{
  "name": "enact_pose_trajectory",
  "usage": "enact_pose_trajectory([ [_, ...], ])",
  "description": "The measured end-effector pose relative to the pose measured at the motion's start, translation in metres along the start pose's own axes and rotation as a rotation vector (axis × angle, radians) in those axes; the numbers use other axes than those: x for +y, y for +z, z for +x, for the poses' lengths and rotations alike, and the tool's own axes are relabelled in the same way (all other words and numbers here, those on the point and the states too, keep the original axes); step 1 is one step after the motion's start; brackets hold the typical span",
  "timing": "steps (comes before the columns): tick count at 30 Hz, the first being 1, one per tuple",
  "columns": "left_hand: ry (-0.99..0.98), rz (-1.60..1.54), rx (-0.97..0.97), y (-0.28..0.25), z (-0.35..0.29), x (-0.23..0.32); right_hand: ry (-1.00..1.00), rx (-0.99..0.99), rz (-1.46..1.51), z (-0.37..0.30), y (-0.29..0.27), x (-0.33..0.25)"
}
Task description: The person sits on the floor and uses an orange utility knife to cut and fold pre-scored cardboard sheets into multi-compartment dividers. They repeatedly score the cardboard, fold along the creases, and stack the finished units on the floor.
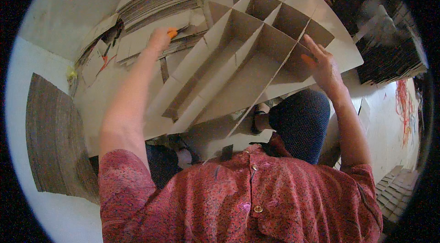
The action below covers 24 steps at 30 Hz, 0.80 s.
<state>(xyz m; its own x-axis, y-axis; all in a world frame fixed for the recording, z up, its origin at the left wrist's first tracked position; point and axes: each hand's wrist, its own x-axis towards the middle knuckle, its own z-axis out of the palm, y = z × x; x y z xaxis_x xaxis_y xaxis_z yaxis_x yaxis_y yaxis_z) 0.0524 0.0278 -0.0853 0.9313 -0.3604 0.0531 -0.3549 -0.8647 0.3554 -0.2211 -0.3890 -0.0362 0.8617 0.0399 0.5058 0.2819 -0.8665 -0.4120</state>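
Note:
A cardboard divider grid (262,24), made of crossed strips slotted together, stands on the pale table in front of me. My right hand (323,62) grips its right side, with the index finger along a strip's edge and an orange covering on the thumb. To the left, my left hand (159,40) is stretched out to a pile of flat cardboard strips (133,50). Something orange shows at its fingertips. Those fingers are partly hidden and blurred, so whether they hold a strip does not show. Long strips of the grid slant toward my lap.
Tall stacks of cardboard strips (158,2) fill the table's far left. A brown cardboard stack (52,137) leans at the left, and a dark stack (389,59) stands at the right. Red strings (403,105) hang at the right. My knee (300,124) is beneath the table edge.

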Motion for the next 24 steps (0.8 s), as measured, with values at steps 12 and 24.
enact_pose_trajectory([
  [12,0.245,-0.197,0.528,-0.066,-0.063,0.092,0.276,0.043,0.899,0.035,-0.005,-0.077],
  [24,0.400,-0.476,0.757,-0.082,-0.100,0.180,0.437,0.242,0.835,0.008,-0.047,-0.089],
])
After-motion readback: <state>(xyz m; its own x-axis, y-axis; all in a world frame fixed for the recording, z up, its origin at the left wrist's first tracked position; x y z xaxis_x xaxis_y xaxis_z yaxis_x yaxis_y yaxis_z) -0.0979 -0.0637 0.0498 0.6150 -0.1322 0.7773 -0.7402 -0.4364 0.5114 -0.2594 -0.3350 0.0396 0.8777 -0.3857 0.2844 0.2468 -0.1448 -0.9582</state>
